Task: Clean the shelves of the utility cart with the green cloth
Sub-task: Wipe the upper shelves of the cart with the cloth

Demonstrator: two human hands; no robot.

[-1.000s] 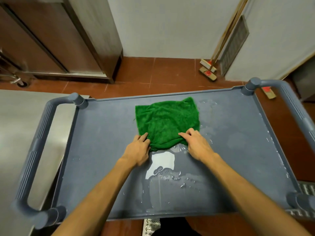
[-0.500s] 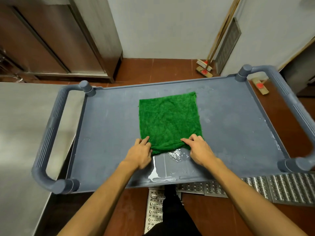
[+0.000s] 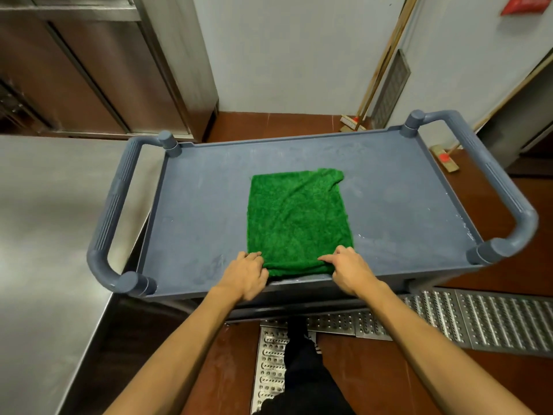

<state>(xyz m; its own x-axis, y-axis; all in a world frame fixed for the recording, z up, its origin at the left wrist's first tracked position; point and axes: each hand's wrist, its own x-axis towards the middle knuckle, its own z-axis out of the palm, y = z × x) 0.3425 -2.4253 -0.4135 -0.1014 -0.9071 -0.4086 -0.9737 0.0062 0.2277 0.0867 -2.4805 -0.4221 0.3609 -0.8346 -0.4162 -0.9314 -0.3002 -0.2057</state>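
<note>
Grey plastic cart shelf [image 3: 203, 205] bears a limp, likely light green terry cloth [image 3: 296, 223], left hand [image 3: 244, 275] and right hand [image 3: 351, 272] pinching its near corners.

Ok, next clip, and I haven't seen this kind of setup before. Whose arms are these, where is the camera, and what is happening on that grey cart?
There is no machine here. A person wears one wide-angle camera on the head, looking forward and down, so the two bare arms coming in from the bottom are their own. The single picture is that head view.

In front of them stands a grey plastic utility cart with a looped handle at each end. On its top shelf lies a green cloth, spread flat. The left hand grips the cloth's near left corner and the right hand holds the near right corner, both at the shelf's near edge.

Around it are a steel counter to the left, metal floor grating underfoot, and brooms leaning against the far wall.
</note>
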